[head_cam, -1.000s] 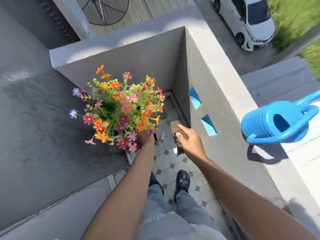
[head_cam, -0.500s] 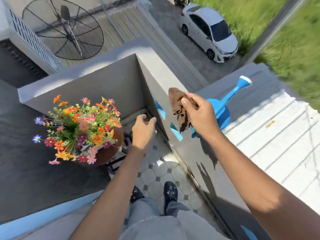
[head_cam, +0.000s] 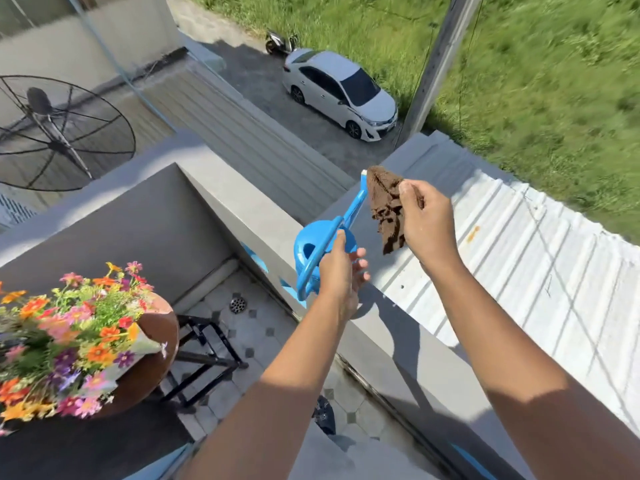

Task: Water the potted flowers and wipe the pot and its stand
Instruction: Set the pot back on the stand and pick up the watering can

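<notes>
A blue watering can (head_cam: 306,249) stands on the grey parapet ledge (head_cam: 249,209), its spout pointing away. My left hand (head_cam: 341,271) is at the can's long handle, thumb on it, fingers still spread. Just right of the spout, my right hand (head_cam: 426,216) holds a crumpled brown cloth (head_cam: 386,206) in the air. At the lower left, a brown pot (head_cam: 156,355) full of mixed colourful flowers (head_cam: 69,334) sits on a black metal stand (head_cam: 204,355).
The stand is on a tiled balcony floor with a round drain (head_cam: 238,304). Beyond the ledge lies a corrugated white roof (head_cam: 519,271). A satellite dish (head_cam: 52,133), a white car (head_cam: 341,93) and grass are far below. My shoe (head_cam: 323,415) is on the tiles.
My view swung right, away from the flowers. My left hand left the pot and reached the watering can's handle. My right hand lifted the cloth up over the ledge.
</notes>
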Tool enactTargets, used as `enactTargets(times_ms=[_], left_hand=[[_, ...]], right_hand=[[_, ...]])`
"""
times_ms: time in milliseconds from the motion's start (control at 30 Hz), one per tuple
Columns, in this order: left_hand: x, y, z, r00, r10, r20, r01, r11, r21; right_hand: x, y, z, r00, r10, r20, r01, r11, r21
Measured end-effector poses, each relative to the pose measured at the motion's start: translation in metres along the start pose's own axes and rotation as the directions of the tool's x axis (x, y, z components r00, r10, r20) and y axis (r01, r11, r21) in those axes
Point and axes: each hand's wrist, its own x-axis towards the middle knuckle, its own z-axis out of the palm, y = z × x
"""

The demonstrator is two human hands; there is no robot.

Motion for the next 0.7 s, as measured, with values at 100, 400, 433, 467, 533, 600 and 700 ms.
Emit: enactTargets(times_ms=[100,400,433,467,533,600,700], left_hand=[[0.019,-0.003,0.008,1.0,0.002,-0.008,-0.004,0.964,-0.265],[0.023,0.0,0.0,0.985,0.08,-0.151,-0.128,0.931,-0.342],[0.022,0.002,-0.006,0.983,0.085,-0.162,-0.134,0.936,-0.325],[0.02,0.005,-0.014,0.98,0.093,-0.175,-0.144,0.943,-0.301],[0.015,0.011,-0.032,0.97,0.114,-0.214,-0.163,0.96,-0.228],[0.011,0.017,-0.055,0.956,0.142,-0.257,-0.181,0.974,-0.138],[0.009,0.029,-0.1,0.937,0.197,-0.287,-0.208,0.978,-0.01]], right_hand=[[-0.002,0.005,-0.004,1.0,0.018,0.009,-0.018,1.0,0.009],[-0.011,0.001,0.007,0.992,-0.016,0.121,0.007,0.997,0.074],[-0.012,-0.001,0.01,0.99,-0.021,0.137,0.01,0.996,0.085],[-0.012,-0.004,0.015,0.988,-0.023,0.154,0.008,0.995,0.098],[-0.015,-0.01,0.026,0.981,-0.01,0.195,-0.016,0.991,0.132],[-0.019,-0.015,0.041,0.968,0.02,0.249,-0.064,0.984,0.167],[-0.033,-0.022,0.073,0.92,0.098,0.379,-0.192,0.957,0.218]])
